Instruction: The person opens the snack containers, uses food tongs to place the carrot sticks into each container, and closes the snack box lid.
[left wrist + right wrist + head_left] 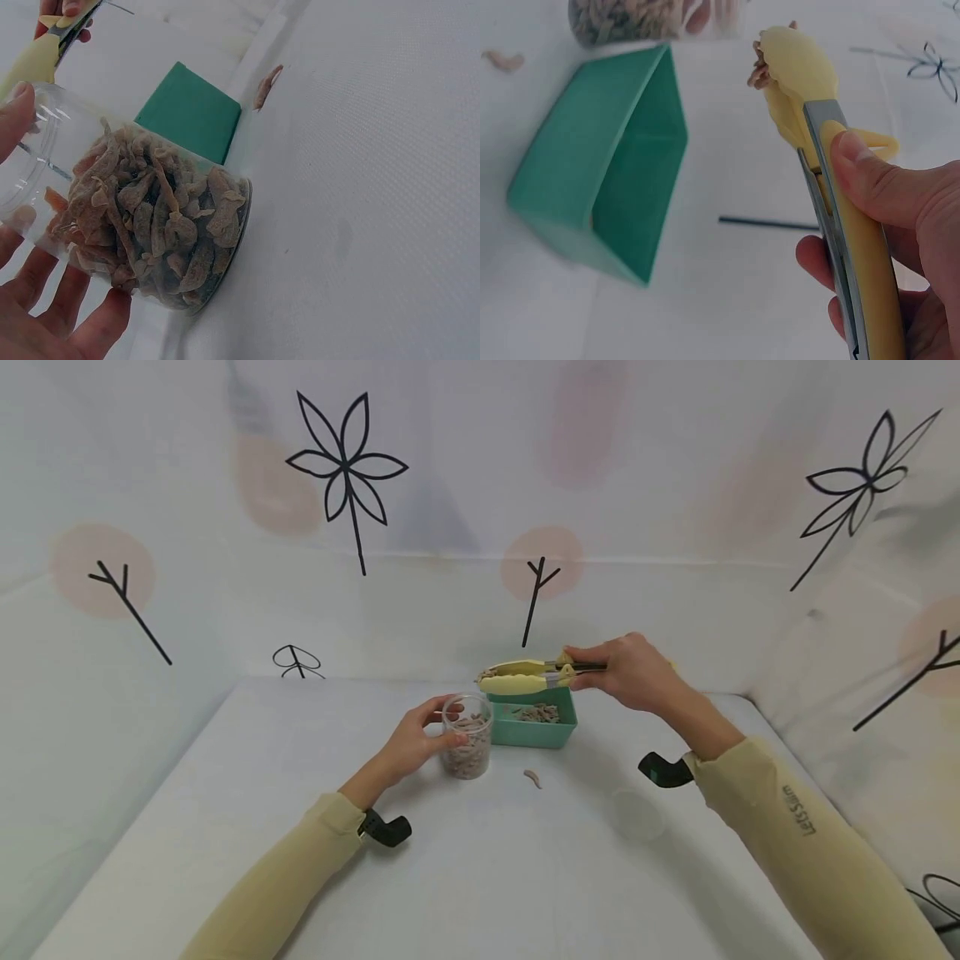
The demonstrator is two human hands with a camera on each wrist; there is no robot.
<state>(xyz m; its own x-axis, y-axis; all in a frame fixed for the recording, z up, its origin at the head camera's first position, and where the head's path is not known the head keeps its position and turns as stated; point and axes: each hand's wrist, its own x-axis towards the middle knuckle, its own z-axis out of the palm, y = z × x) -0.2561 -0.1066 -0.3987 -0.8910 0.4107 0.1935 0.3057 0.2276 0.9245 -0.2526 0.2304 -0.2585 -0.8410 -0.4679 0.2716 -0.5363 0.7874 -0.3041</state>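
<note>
My left hand grips a clear plastic jar that stands on the table, more than half full of brownish dried strips. With my right hand I hold yellow-tipped tongs above the jar's open mouth. Some strips are pinched between the tong tips, as the right wrist view shows. Just right of the jar sits a green rectangular box with more strips inside it. The jar wall and the tongs hide part of the left fingers and the box.
One loose strip lies on the white table in front of the box. Farther right is a clear round lid, flat on the table. A patterned cloth wall stands behind the table.
</note>
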